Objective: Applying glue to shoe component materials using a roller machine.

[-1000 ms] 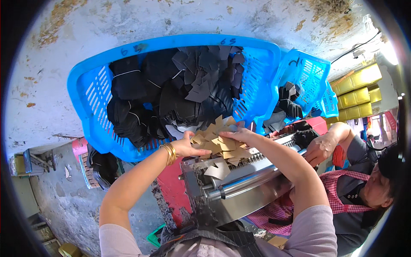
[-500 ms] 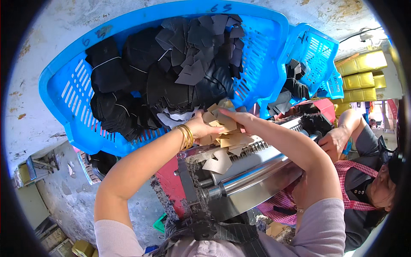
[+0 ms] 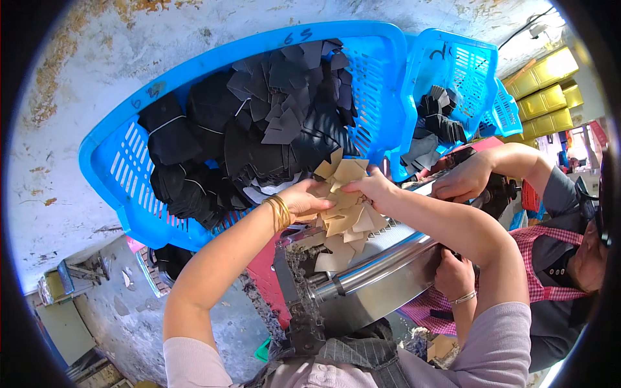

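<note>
Both hands on a loose pile of tan cut leather-like pieces lying atop a steel roller machine. Left hand, gold bangles on wrist, fingers curled onto the pieces. Right hand fingers pinching a top piece. Big blue plastic basket of black cut pieces just behind. A co-worker's hand near, right side.
</note>
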{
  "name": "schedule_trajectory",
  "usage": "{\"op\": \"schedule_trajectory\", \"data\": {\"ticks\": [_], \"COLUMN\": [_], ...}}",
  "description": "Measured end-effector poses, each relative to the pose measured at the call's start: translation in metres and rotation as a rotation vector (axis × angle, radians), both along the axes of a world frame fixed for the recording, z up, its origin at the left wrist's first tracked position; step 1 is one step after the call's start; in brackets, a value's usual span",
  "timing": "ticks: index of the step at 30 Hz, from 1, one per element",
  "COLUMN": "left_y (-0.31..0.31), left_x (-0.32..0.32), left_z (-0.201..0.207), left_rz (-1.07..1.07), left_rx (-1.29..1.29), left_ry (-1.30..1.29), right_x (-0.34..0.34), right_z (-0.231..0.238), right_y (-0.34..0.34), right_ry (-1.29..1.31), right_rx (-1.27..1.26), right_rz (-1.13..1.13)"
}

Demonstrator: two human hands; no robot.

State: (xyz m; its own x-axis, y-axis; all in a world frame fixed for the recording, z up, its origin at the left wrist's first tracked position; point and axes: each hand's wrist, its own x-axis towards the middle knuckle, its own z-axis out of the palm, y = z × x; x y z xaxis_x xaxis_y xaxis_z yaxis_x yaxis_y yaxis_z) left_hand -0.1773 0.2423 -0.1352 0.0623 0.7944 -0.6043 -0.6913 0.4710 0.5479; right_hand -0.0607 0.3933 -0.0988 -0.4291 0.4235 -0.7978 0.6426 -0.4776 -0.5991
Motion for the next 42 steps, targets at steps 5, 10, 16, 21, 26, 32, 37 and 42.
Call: {"op": "schedule_trajectory", "data": {"ticks": [5,10,16,21,26,32,37,42], "left_y": [0.004,0.005,0.01,0.01,0.005,0.012,0.012,0.021], "left_x": [0.005,0.012,0.009,-0.024,-0.076,-0.071,-0.114,-0.128], "left_z": [0.026,0.058,0.108,0.114,0.148,0.121,0.084,0.07], "left_rz": [-0.04,-0.016,0.028,0.234,0.455,0.371,-0.01,-0.012], "left_rx": [-0.024,0.05,0.207,0.342,0.176,0.157,0.107,0.179], "left_ry": [0.005,0.027,0.287,1.09,1.759,2.302,2.545,2.534], "right_x": [0.019,0.03,0.03,-0.009,-0.088,-0.173,-0.184,-0.103], "right_z": [0.019,0.064,0.119,0.132,0.107,0.037,0.038,0.05], "right_y": [-0.004,-0.014,-0.019,-0.02,-0.013,0.013,0.016,0.042], "right_ry": [0.016,0.13,0.272,0.52,0.786,0.89,0.666,0.401], "right_rx": [0.01,-0.025,0.12,0.139,0.057,0.076,-0.041,0.422], "right_rz": [-0.127,-0.209,-0.245,-0.239,-0.354,-0.472,-0.224,0.236]}}
